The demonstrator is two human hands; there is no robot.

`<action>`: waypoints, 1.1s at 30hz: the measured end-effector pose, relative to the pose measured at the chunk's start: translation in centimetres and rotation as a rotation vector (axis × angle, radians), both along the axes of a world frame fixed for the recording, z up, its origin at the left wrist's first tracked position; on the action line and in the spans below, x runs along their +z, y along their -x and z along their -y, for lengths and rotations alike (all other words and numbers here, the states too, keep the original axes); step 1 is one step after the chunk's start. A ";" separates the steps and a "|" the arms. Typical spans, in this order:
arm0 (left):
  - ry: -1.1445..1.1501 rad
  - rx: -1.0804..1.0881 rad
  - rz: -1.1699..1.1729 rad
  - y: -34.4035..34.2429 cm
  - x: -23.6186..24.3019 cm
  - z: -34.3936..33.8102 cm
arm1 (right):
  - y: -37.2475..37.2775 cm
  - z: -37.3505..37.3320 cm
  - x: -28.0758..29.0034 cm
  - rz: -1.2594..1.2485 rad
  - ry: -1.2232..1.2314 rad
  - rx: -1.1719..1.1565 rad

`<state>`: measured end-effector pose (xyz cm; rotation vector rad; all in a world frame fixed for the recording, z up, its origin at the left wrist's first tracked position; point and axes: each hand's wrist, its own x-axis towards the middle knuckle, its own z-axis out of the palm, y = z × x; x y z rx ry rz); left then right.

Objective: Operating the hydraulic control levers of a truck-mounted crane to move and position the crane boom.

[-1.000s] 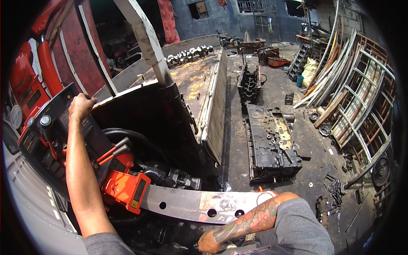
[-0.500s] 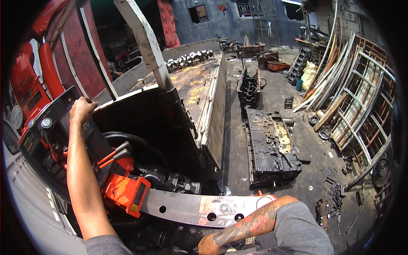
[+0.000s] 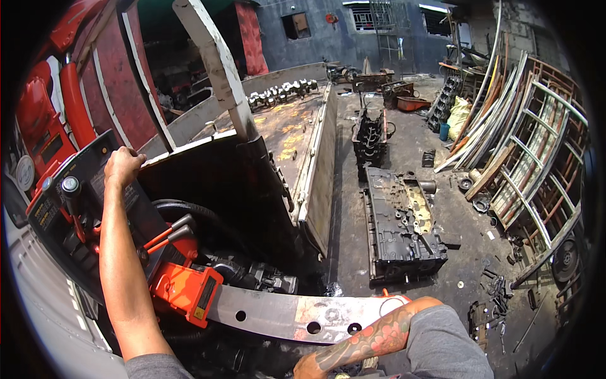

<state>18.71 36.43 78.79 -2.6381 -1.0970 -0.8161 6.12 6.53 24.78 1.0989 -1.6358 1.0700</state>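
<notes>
My left hand point(image 3: 124, 167) is closed over the upper edge of a black control panel point(image 3: 95, 158) at the left, its arm stretched forward. Below that hand, two red levers with black grips point(image 3: 183, 222) stick out beside my forearm, apart from my fingers. A red bracket point(image 3: 187, 292) clasps the end of a grey metal beam point(image 3: 278, 316) with round holes, which runs across in front of me. My tattooed right forearm bends in over the beam's right part. At the bottom edge my right hand point(image 3: 309, 367) is partly cut off, its fingers hidden.
A truck bed point(image 3: 278, 129) with a wooden side wall stands ahead, carrying a crankshaft point(image 3: 282, 93). Right of it, a large engine block point(image 3: 404, 221) and another block point(image 3: 370, 136) stand on the floor. Metal frames point(image 3: 536, 158), pipes and loose parts line the right side.
The picture has shifted slightly, with the bed and engine blocks a little lower now. Both hands keep nearly the same places.
</notes>
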 end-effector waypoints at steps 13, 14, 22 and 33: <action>-0.121 0.109 0.024 -1.4 -0.2 0.7 | -3.9 7.4 5.9 1.292 0.290 -1.534; -0.115 0.123 -0.002 -1.4 -0.2 0.8 | -3.9 7.5 6.2 1.314 0.299 -1.532; -0.103 0.173 -0.056 -1.3 -0.1 1.7 | -3.5 7.8 7.4 1.457 0.193 -1.549; -0.083 0.200 -0.052 -1.5 -0.3 1.3 | -4.3 8.8 13.5 1.721 0.213 -1.307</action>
